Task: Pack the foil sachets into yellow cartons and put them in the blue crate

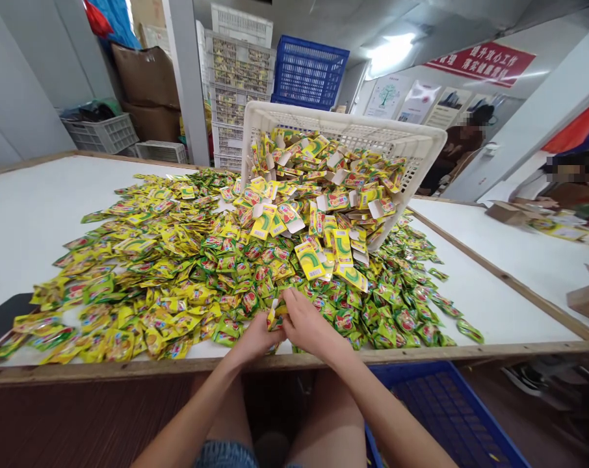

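Close to the table's front edge, my left hand (pixel 259 338) is closed around a small yellow box (pixel 274 318) with a white flap standing up. My right hand (pixel 304 320) meets it from the other side, fingers bent at the top of the same box; its fingertips partly cover whatever is there. Around both hands lies a wide heap of candy packets, mostly yellow ones (pixel 162 305) on the left and green ones (pixel 392 318) on the right. Just beyond the hands, small yellow boxes (pixel 310 260) with open flaps spill over the packets.
A white plastic basket (pixel 424 140), tipped toward me, holds many boxes. A dark flat object (pixel 6 322) lies at the left edge. Below the table on the right is a blue crate (pixel 450 416). Crates (pixel 240 65) are stacked behind; two people are at the right.
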{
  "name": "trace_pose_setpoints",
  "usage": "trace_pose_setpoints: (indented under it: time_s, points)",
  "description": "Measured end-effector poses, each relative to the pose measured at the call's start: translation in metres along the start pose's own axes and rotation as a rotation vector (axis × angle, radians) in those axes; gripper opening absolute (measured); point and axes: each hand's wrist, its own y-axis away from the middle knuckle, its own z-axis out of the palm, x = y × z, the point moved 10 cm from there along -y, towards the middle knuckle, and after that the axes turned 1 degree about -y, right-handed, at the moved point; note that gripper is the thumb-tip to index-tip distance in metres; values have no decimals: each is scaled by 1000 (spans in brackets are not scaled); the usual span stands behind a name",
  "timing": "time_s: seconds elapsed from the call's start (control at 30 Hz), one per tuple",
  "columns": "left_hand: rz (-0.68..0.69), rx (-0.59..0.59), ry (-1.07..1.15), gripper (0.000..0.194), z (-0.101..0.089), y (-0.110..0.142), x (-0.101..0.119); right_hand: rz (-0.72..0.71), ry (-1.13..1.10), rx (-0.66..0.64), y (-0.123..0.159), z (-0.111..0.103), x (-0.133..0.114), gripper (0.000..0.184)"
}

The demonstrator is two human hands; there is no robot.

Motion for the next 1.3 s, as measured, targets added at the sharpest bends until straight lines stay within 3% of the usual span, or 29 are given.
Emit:
trace_pose_setpoints:
  time_s: [0.13,0.2,0.3,0.43,0.63,0.73,0.87,1.03,1.3]
  points:
    - [-42,68,1,30,-5,-2,-11,-64,-25,-20,0,5,-6,25]
    - [-69,100,43,29,-8,0,-14,-111,-173,-24,1,3,-8,30]
    - [-109,83,153,30,-6,3,-15,-60,-371,56,1,-5,7,28]
    - [-76,81,155,38,-6,4,-8,-80,-206,175,1,-9,10,5]
    - [-140,147,152,44,-12,8,-13,-67,-97,189,0,-6,4,10]
    - [-145,102,227,38,-7,8,-15,-43,-101,178,4,-5,10,22]
    - [-75,32,227,30,0,6,-10,-30,-55,190,7,-5,14,13]
    - [-23,35,173,31,-2,5,-4,-31,16,195,0,-6,12,11]
    - [-93,85,81,40,-8,7,-11,-76,25,93,0,2,6,15]
